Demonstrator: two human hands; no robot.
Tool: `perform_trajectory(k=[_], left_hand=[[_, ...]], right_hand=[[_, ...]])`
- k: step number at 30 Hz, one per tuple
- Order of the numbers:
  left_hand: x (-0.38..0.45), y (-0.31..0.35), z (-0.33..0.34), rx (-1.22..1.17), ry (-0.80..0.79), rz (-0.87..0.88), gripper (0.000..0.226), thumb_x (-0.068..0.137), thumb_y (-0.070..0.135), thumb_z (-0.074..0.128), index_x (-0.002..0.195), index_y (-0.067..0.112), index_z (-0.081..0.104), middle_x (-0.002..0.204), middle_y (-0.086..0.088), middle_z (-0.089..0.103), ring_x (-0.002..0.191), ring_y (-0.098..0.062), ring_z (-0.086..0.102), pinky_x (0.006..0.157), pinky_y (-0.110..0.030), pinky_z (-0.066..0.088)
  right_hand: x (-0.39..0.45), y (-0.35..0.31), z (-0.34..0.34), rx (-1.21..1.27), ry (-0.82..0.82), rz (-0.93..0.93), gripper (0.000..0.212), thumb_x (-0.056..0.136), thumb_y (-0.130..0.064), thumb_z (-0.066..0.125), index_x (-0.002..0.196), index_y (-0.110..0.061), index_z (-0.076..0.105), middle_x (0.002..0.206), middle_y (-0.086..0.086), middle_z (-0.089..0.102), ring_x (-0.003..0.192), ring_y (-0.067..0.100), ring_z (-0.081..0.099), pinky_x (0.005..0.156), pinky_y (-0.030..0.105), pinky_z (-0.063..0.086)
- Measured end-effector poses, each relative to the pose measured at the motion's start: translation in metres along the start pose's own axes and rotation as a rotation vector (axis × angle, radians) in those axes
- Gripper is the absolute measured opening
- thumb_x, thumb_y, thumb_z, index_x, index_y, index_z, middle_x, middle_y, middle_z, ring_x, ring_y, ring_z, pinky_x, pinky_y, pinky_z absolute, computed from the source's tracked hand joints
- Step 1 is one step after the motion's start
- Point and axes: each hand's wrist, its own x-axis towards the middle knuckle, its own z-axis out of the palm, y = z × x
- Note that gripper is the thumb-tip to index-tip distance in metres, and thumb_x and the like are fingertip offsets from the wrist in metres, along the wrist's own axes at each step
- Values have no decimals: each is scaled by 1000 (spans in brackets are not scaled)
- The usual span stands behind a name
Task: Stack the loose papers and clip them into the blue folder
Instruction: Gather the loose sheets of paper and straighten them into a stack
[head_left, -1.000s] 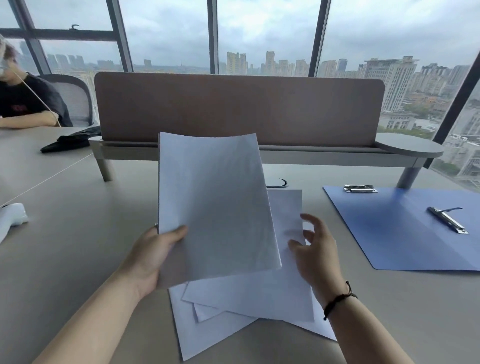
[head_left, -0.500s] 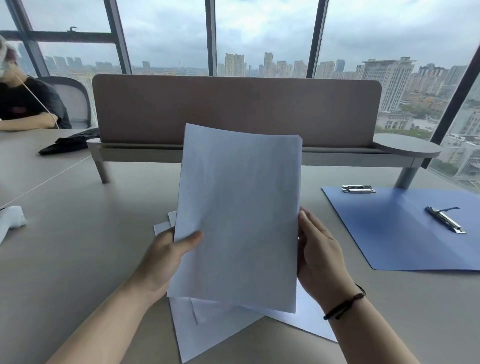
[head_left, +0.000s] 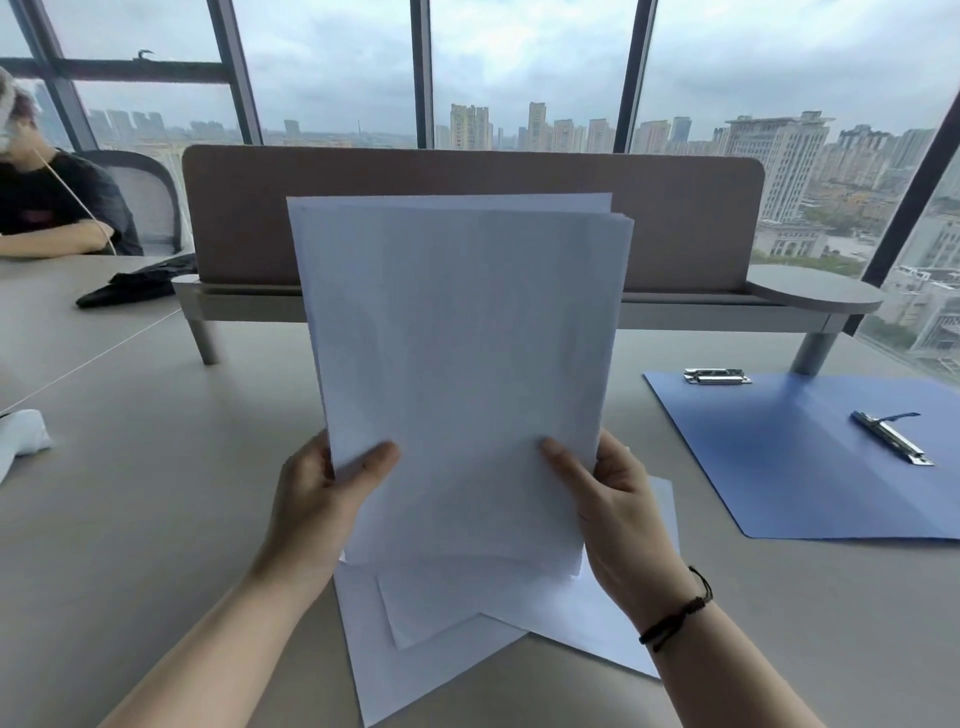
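Held papers (head_left: 457, 364): white faces, no print that can be read.
Loose sheets (head_left: 447, 649) on the counter, at 6 o'clock: blank as far as can be seen.
Blue folder (head_left: 779, 467) at 3 o'clock: no label or brand visible.
Dark shirt (head_left: 47, 202) at 10 o'clock: small reddish mark, too blurred to read.

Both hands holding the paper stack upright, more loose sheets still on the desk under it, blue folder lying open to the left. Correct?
Not quite: the head view shows the blue folder lying open to the right of the stack, not the left. The rest holds: the left hand and right hand hold the paper stack upright, with loose sheets on the desk beneath.
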Motion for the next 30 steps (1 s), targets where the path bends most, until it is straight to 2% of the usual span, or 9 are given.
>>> perform_trajectory(k=[2,4,7,12,15,18,22,26,30], left_hand=[[-1,-2,-1,-63,-14,-143,47,56,38,85,98,18,81,107,-12,78,102,-36,73,93,-53,55],[-2,-3,-3,-125,-78,-233,56,50,39,93,99,14,80,108,-14,77,101,-34,73,89,-47,56],[-2,-2,-1,-125,-81,-298,30,76,22,80,104,12,77,107,-11,78,101,-32,74,89,-45,54],[4,-6,1,69,136,-186,13,94,14,66,90,19,77,93,6,80,97,-23,73,93,-43,54],[11,-6,-5,-57,253,-242,9,94,14,65,93,15,74,82,8,79,85,-21,73,79,-34,58],[16,-11,-13,-319,245,-414,18,94,15,63,109,10,72,96,-3,80,77,-20,77,66,-36,63],[17,-17,-15,-403,203,-521,19,95,15,62,111,10,71,104,-8,77,76,-20,77,65,-35,64],[18,-17,-16,-347,214,-505,20,92,14,65,112,12,72,106,-10,78,82,-23,76,74,-37,60],[17,-18,-13,-290,204,-515,24,90,15,68,113,9,72,109,-14,77,91,-30,74,82,-42,58]], right_hand=[[-2,7,2,-43,2,19,17,95,-12,63,108,-11,75,109,12,77,101,29,72,83,39,59],[-4,13,5,-82,13,33,14,95,-12,65,102,-12,77,106,11,78,103,33,73,85,41,60],[-5,17,6,-142,11,34,16,97,-14,62,100,-16,78,105,7,79,102,28,74,88,44,59],[-1,8,4,-207,64,97,37,104,-41,44,106,-21,74,107,-3,78,102,13,71,84,25,55],[8,9,-5,-318,256,165,44,99,-56,44,114,-23,69,111,-8,71,112,15,63,100,38,49],[11,7,-9,-289,275,282,38,95,-53,56,116,-23,63,114,3,65,115,29,61,105,47,49],[11,5,-5,-113,233,423,20,94,-38,66,106,-23,64,117,7,62,108,31,64,91,47,56],[10,6,-5,-290,280,366,43,93,-36,67,131,-18,59,118,2,65,108,27,64,97,45,55],[10,0,-8,-319,283,355,50,93,-35,69,138,-20,54,117,-1,64,110,21,62,97,48,55]])
